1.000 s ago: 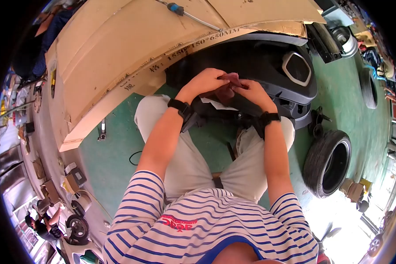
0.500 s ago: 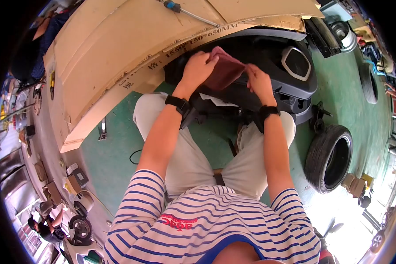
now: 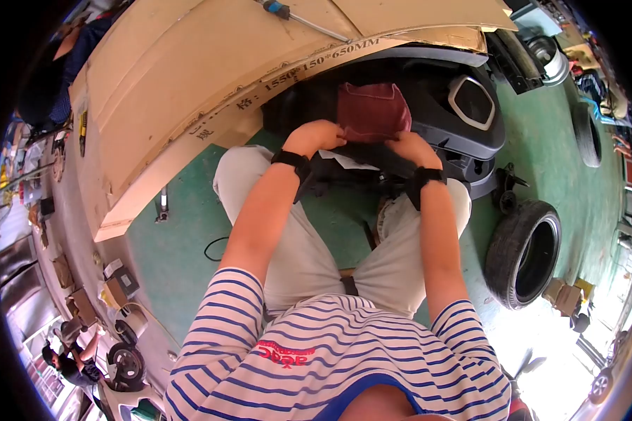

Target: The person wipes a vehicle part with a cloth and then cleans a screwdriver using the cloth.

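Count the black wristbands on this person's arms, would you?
2: one black wristband just behind the left hand, another just behind the right hand. The striped sleeves could hide more, but none shows.

The cloth (image 3: 374, 112) spans from left hand (image 3: 317, 137) to right hand (image 3: 416, 149), before the car panel (image 3: 428, 91). Cardboard (image 3: 211, 67) extends left of that panel, a hand tool (image 3: 309, 23) on top. Rightward on the floor (image 3: 168, 259) sits a tyre (image 3: 523, 255), small boxes (image 3: 563, 298) just behind it.
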